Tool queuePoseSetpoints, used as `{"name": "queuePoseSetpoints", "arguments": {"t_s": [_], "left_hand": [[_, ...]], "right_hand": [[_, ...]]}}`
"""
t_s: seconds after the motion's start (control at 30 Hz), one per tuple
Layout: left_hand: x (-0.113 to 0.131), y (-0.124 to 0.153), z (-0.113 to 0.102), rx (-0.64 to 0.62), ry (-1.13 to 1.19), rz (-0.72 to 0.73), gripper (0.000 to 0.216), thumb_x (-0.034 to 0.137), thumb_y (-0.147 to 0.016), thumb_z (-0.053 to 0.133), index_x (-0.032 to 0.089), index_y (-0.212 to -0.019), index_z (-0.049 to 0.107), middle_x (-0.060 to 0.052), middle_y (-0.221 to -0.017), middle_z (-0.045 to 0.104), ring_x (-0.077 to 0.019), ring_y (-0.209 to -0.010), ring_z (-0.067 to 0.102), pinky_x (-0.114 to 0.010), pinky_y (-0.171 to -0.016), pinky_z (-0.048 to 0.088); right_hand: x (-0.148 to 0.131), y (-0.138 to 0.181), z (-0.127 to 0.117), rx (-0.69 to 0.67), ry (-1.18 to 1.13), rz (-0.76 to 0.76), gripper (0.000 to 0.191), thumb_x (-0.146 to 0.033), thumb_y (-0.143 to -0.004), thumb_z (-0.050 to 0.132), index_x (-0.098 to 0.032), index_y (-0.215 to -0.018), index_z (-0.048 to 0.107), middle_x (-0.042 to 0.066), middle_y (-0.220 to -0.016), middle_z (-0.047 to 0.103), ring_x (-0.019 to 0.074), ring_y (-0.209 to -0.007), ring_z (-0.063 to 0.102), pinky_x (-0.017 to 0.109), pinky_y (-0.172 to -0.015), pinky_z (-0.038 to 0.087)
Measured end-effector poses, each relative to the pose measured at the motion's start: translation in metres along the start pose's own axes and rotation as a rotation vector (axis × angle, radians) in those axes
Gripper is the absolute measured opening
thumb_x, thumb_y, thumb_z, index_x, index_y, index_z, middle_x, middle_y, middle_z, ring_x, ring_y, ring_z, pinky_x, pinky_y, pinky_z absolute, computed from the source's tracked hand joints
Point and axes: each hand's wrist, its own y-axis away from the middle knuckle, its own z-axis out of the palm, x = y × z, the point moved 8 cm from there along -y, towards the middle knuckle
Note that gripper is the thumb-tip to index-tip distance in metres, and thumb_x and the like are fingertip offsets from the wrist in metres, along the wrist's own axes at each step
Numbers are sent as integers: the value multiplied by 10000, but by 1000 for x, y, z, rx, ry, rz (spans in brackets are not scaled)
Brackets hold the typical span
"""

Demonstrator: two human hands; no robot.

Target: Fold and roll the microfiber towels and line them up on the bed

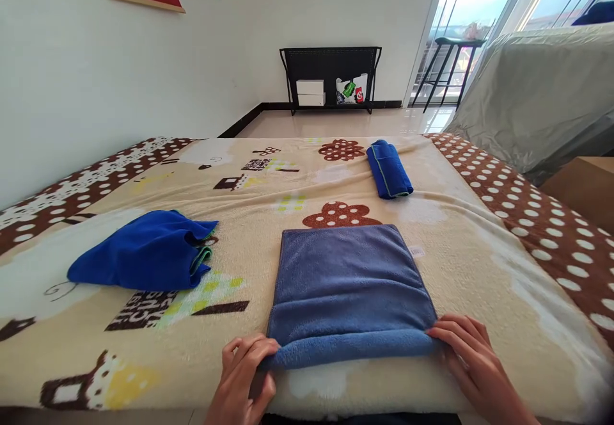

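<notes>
Towel point(350, 278) by the blanket's point(508, 284) near edge, left hand point(244, 368) and right hand point(472, 360) pinching it. I judge: early rolling; next, turn evenly

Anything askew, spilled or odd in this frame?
Only the loose blue cloth at the left: it lies bunched on the blanket, unlike the tidy blue roll and the mostly flat grey-blue cloth. Nothing looks spilled or damaged.

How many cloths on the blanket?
3: blue-grey cloth, gripped by left hand and right hand; crumpled blue cloth, left; bundled blue cloth, farther back, right. Either blue one may hide more.
</notes>
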Motion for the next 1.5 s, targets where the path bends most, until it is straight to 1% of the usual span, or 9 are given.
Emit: {"name": "queuePoseSetpoints", "arguments": {"t_s": [0.17, 0.3, 0.47, 0.57, 0.8, 0.9, 1.07, 1.37, 1.5], "left_hand": [[0, -9, 4, -4, -72, -97, 241, 187, -908, 407, 255, -1069, 572, -34, -962, 684, -218, -930, 618, -409, -931, 378], [34, -26, 12, 230, -350, -119, 263, 118, -861, 513, 225, -1070, 632, -85, -1078, 695, -259, -1026, 625, -461, -998, 312], [104, -50, 72, 48, -135, 210, 379, 78, -905, 431, 171, -1222, 616, -73, -1168, 722, -185, -1119, 644, -352, -1045, 384], [90, -46, 82, -51, -227, 232, 410, 172, -951, 460, 148, -1350, 549, -81, -1316, 671, -181, -1209, 609, -337, -1070, 384], [9, -20, 33, 6, -431, 32, 437, 226, -956, 487, 203, -1390, 532, -59, -1341, 661, -242, -1257, 587, -453, -1191, 153], [32, -30, 35, 47, -423, 77, 451, 136, -919, 490, 197, -1361, 556, -62, -1289, 693, -239, -1233, 609, -490, -1202, 95], [84, -55, 77, -100, -359, 252, 453, 196, -941, 464, 134, -1382, 545, -88, -1409, 604, -204, -1306, 555, -367, -1078, 374], [0, -26, 27, -99, -332, 136, 488, 259, -979, 482, 260, -1466, 449, -33, -1377, 637, -196, -1281, 581, -380, -1059, 388], [-22, -70, 7, -113, -143, 43, 298, 266, -974, 490, 261, -1233, 639, -37, -1213, 723, -208, -1151, 652, -389, -1017, 411]], "right_hand": [[1, -4, 6, 47, 39, 158, 237, -227, -941, 440, -248, -1108, 607, 41, -1022, 672, 221, -1010, 593, 390, -894, 420], [-29, -24, 6, 316, 301, 287, 271, -226, -901, 503, -241, -1143, 624, 105, -1161, 654, 293, -1057, 578, 481, -921, 377], [-108, -67, 50, 141, 87, -61, 408, -157, -921, 475, -255, -1309, 555, 31, -1245, 675, 187, -1155, 613, 372, -1011, 383], [-95, -67, 58, 34, 164, -30, 445, -288, -969, 506, -213, -1407, 489, 19, -1348, 630, 176, -1218, 592, 347, -1045, 365], [-11, -28, 27, 46, 348, 180, 531, -426, -1007, 418, -215, -1494, 402, 62, -1479, 509, 273, -1372, 466, 489, -1106, 294], [-37, -40, 25, 115, 316, 130, 466, -315, -985, 473, -218, -1441, 470, 64, -1456, 534, 268, -1363, 481, 494, -1121, 287], [-94, -77, 59, -75, 234, -41, 482, -356, -992, 480, -227, -1456, 461, 5, -1473, 512, 203, -1353, 496, 394, -1084, 363], [11, -31, 21, -60, 214, 121, 460, -395, -1008, 434, -297, -1457, 465, 8, -1449, 544, 209, -1344, 508, 419, -1058, 419], [55, -71, 3, 3, -33, 259, 341, -433, -1001, 429, -293, -1199, 668, 30, -1293, 653, 214, -1220, 595, 405, -1039, 438]]}}
